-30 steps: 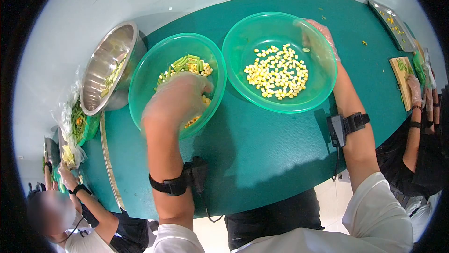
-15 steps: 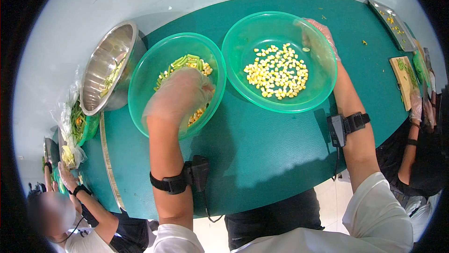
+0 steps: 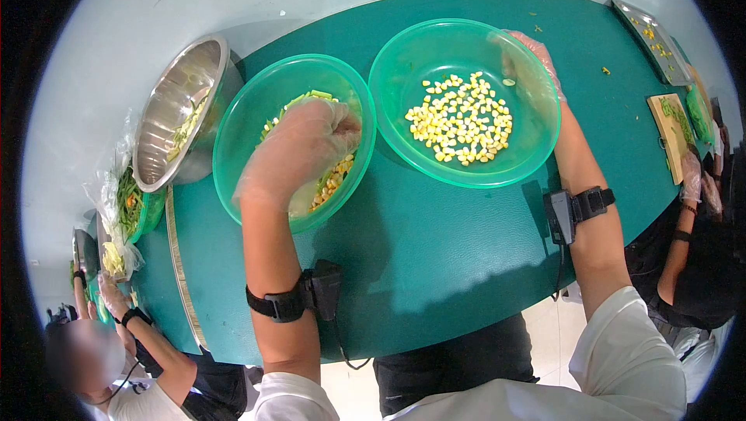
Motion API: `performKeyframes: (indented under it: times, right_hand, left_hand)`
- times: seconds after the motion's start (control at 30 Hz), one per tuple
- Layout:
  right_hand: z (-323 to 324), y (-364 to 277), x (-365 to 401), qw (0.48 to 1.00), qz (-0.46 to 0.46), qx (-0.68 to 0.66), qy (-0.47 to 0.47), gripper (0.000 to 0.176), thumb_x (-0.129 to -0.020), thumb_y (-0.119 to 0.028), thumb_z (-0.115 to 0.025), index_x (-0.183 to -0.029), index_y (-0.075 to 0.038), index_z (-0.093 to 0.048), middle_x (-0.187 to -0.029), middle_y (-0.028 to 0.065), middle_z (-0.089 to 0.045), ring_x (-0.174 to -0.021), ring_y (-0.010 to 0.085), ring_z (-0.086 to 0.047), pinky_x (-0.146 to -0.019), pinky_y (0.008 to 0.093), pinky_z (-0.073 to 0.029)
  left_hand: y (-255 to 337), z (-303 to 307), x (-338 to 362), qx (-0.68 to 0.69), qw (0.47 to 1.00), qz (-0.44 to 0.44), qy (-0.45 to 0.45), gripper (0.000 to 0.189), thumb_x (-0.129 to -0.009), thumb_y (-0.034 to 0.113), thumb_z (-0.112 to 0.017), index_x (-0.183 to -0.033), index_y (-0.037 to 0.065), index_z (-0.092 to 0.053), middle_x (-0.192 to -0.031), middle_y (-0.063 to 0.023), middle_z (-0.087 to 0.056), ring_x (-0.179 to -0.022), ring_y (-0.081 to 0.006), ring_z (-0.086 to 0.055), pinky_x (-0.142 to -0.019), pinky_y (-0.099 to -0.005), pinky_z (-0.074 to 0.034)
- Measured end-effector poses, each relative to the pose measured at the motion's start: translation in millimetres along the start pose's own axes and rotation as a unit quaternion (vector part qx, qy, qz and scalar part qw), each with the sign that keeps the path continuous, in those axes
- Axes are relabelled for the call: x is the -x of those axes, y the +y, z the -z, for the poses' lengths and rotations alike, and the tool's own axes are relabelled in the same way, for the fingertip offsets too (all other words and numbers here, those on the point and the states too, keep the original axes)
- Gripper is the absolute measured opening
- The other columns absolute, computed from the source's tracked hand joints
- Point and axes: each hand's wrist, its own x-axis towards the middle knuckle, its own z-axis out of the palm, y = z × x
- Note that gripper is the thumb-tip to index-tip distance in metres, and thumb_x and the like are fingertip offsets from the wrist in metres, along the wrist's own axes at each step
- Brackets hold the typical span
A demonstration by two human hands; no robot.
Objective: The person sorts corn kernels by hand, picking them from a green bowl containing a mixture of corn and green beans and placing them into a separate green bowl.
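My left hand (image 3: 307, 141), in a clear plastic glove, reaches into the left green plastic bowl (image 3: 237, 137). Its fingers are curled together, and whatever they hold is hidden. Around it in that bowl lie cut green bean pieces (image 3: 315, 95) and corn kernels (image 3: 332, 182). My right hand (image 3: 536, 55), gloved as well, grips the far right rim of the other green bowl (image 3: 497, 171), part of it seen through the translucent wall. Loose yellow corn kernels (image 3: 458, 122) are spread over the bottom of this second bowl.
A tilted steel bowl (image 3: 167, 87) with vegetable bits stands at the left, beside bagged greens (image 3: 128, 203). On the right are a metal tray (image 3: 653, 40) and a cutting board (image 3: 670, 129), where a co-worker's gloved hands (image 3: 691, 178) are. Another person (image 3: 155, 343) sits at lower left.
My left hand has turned and shifted slightly within the left bowl, covering more bean pieces and exposing more kernels near the front. My right hand and its bowl stay still.
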Motion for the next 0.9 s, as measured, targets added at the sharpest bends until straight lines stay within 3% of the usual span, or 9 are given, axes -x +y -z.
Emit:
performKeyframes:
  times: [0.17,0.37,0.57,0.77,0.9]
  right_hand:
    - [0.0,0.6,-0.9,1.0,-0.002,-0.003,-0.001,0.02,-0.102,-0.023,-0.064,-0.112,-0.009,-0.076,-0.079,-0.0065,-0.059,-0.07,0.0044,-0.05,-0.063,0.0218,-0.04]
    - [2.7,3.2,-2.2,1.0,0.013,-0.001,-0.015,0.02,-0.102,-0.022,-0.064,-0.112,-0.009,-0.075,-0.079,-0.0065,-0.059,-0.07,0.0041,-0.05,-0.063,0.0216,-0.04]
    - [2.2,3.8,-1.1,1.0,0.015,-0.003,-0.007,0.02,-0.103,-0.022,-0.063,-0.111,-0.008,-0.075,-0.08,-0.0065,-0.06,-0.071,0.004,-0.052,-0.063,0.021,-0.041]
    - [2.6,1.1,-1.1,0.999,-0.002,-0.037,-0.009,0.021,-0.103,-0.023,-0.063,-0.11,-0.008,-0.076,-0.081,-0.0064,-0.061,-0.071,0.0045,-0.053,-0.063,0.0209,-0.042]
    - [-1.2,-1.7,0.7,1.0,-0.002,-0.02,0.003,0.02,-0.103,-0.022,-0.063,-0.11,-0.008,-0.076,-0.081,-0.0066,-0.061,-0.071,0.0042,-0.053,-0.063,0.0208,-0.042]
  left_hand:
    - [5.4,3.4,-3.0,-0.003,1.0,0.021,0.008,0.027,-0.095,0.018,-0.065,-0.107,-0.005,-0.073,-0.086,-0.0244,-0.071,-0.075,-0.0262,-0.069,-0.075,-0.0416,-0.054]
    - [1.5,0.3,-3.1,-0.016,0.998,-0.024,0.049,0.026,-0.095,0.018,-0.064,-0.103,-0.006,-0.071,-0.082,-0.0253,-0.067,-0.071,-0.0293,-0.066,-0.072,-0.0428,-0.053]
    - [8.2,1.8,-2.9,-0.019,0.996,-0.009,0.092,0.023,-0.097,0.018,-0.067,-0.102,-0.004,-0.072,-0.081,-0.0237,-0.066,-0.069,-0.0284,-0.062,-0.071,-0.0411,-0.052]
    - [29.7,14.5,-0.7,0.083,0.981,-0.099,0.146,0.023,-0.099,0.019,-0.067,-0.104,-0.004,-0.072,-0.079,-0.0171,-0.066,-0.073,-0.022,-0.061,-0.074,-0.0368,-0.052]
    - [24.9,15.0,1.2,0.052,0.992,-0.038,0.104,0.023,-0.097,0.017,-0.068,-0.106,-0.004,-0.072,-0.083,-0.016,-0.069,-0.077,-0.0215,-0.064,-0.077,-0.0358,-0.054]
